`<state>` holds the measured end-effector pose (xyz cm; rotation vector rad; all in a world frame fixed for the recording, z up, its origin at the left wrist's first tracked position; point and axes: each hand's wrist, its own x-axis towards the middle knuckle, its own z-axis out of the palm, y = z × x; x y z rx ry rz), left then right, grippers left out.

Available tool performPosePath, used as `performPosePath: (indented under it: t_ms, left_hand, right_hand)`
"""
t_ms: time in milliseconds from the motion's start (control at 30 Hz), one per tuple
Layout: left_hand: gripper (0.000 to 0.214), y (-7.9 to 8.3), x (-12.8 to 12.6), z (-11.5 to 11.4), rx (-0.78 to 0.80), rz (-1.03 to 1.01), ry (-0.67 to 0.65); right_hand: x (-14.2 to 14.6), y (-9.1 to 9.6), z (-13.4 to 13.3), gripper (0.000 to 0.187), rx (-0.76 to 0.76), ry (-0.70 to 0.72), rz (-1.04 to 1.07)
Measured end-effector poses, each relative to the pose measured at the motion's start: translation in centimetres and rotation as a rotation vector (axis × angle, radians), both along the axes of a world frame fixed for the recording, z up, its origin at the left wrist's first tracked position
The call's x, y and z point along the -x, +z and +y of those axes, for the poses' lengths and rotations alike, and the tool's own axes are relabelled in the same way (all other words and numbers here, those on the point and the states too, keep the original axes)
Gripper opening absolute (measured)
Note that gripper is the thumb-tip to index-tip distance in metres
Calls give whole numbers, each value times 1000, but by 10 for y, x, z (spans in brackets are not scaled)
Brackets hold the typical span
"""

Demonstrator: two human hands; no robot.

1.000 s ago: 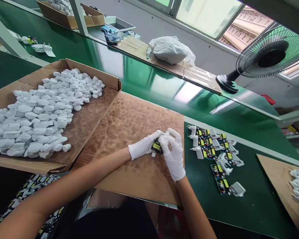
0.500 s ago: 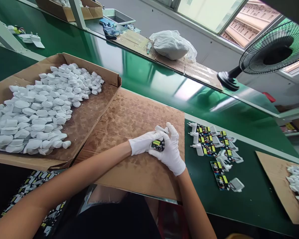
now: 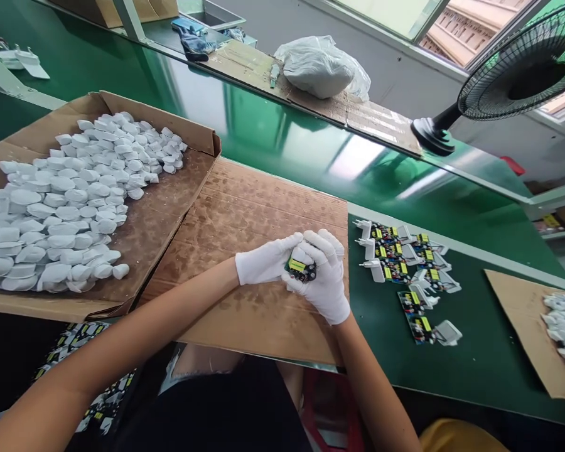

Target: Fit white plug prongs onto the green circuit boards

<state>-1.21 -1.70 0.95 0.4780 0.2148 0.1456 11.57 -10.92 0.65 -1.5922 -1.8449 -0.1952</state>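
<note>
One small circuit board (image 3: 307,274) with a yellow block (image 3: 296,265) on its face, over a flat brown cardboard sheet (image 3: 245,213) on the green desk (image 3: 405,370). Clasped by the white-gloved right hand (image 3: 326,276), fingers curled over from the 2 o'clock side. White-gloved left hand (image 3: 266,258) against the board at 9 to 10 o'clock, fingers reaching its upper edge; firmness of that hold too covered to judge.

Clock directions from the held board: at 3 o'clock, beyond the sheet's edge, a cluster of more boards (image 3: 390,252), yellow blocks showing, with white plug casings (image 3: 377,271) alongside. At 4 o'clock, a grey-white casing (image 3: 447,333) beside the nearest of that cluster. Between 9 and 10 o'clock, a shallow cardboard box (image 3: 164,202) heaped with white plastic shells (image 3: 75,194). At 8 o'clock, below desk level, a dense spread of populated boards (image 3: 91,402). At 12 o'clock, well apart, a white plastic bag (image 3: 317,66); between 1 and 2 o'clock, a black fan (image 3: 541,75).
</note>
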Motion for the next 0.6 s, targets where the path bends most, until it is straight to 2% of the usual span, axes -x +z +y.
performPosePath:
  t_ms: [133, 300, 433, 600]
  left_hand:
    - [41, 3, 0, -8, -46, 36, 11]
    - [53, 1, -2, -11, -77, 58, -6]
    - [43, -4, -2, -10, -89, 92, 45]
    - [42, -9, -3, -8, -42, 52, 10]
  right_hand:
    - [2, 8, -2, 51, 11, -12, 86]
    - [1, 11, -1, 54, 37, -32, 184]
    - [8, 6, 0, 59, 49, -39, 164]
    - [13, 1, 0, 71, 38, -35, 242]
